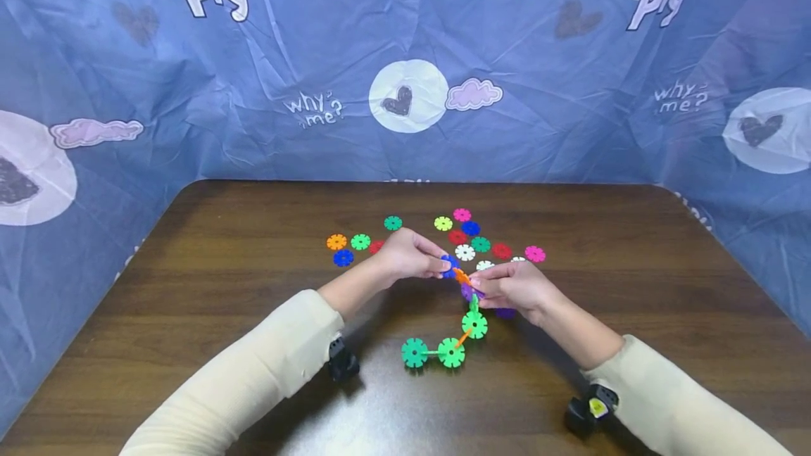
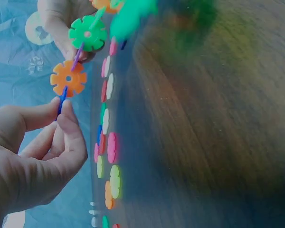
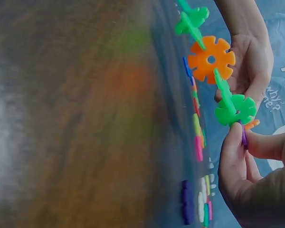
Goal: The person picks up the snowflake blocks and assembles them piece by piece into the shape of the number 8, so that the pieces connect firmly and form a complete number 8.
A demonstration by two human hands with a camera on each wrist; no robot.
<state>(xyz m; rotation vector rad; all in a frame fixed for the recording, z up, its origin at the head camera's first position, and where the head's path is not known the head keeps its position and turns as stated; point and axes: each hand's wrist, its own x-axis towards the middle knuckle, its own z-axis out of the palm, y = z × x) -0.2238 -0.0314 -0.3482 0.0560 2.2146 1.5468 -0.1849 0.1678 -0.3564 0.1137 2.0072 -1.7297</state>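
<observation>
Notched plastic interlocking discs are slotted together into a chain between the two hands. My left hand pinches the blue disc at one end between thumb and fingers. The blue disc joins an orange disc. Past it, my right hand pinches a purple disc by its edge, with fingers partly hiding it. From there the chain hangs through a green disc, then more green and orange ones, down to a teal disc nearest me.
Loose discs lie behind the hands on the brown wooden table: an orange disc and a blue disc at left, white, red and pink ones at right. Beside the right hand is a dark purple disc. A printed blue cloth surrounds the table.
</observation>
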